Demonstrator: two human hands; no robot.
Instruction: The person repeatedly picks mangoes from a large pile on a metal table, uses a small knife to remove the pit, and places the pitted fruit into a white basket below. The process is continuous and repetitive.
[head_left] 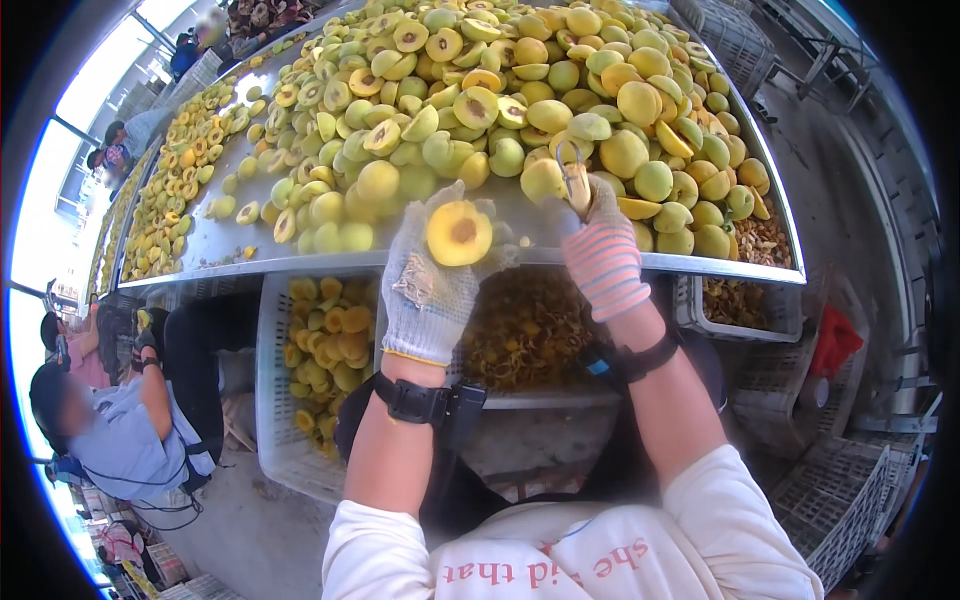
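My left hand (432,275), in a worn pale knit glove, holds a yellow peach half (459,233) with its cut face up. A brown centre shows in the flesh; I cannot tell whether the stone is in it. To the right, my right hand (606,250), in a pink-and-grey striped glove, is closed round a pitting tool (574,180) with a thin metal loop that points up and away. The loop is apart from the peach half. Just beyond both hands rises a big heap of halved peaches (475,107) on a metal table (330,267).
Below the table edge stand a white crate (275,400) of peach halves and a bin of brown-yellow scraps (525,335). Another scrap-filled crate (740,320) is at right, near a red cloth (832,340). A co-worker (150,420) sits at left. Stacked crates (840,500) stand lower right.
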